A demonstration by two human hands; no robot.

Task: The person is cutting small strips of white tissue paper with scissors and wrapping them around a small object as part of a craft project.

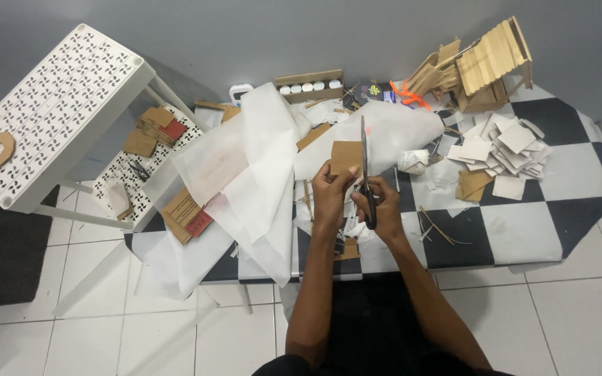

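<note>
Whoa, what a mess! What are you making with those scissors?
A person is cutting a small brown cardboard rectangle with black-handled scissors. The left hand holds the cardboard up while the right hand works the scissors, blades pointing away. This happens over a black-and-white checkered table strewn with large white paper sheets, a pile of white square cardboard pieces and a wooden stick model house.

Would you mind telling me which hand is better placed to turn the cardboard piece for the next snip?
Probably the left hand: its fingers already pinch the brown cardboard piece at its lower edge. The right hand is occupied gripping the scissors, whose blades point up beside the card.
</note>
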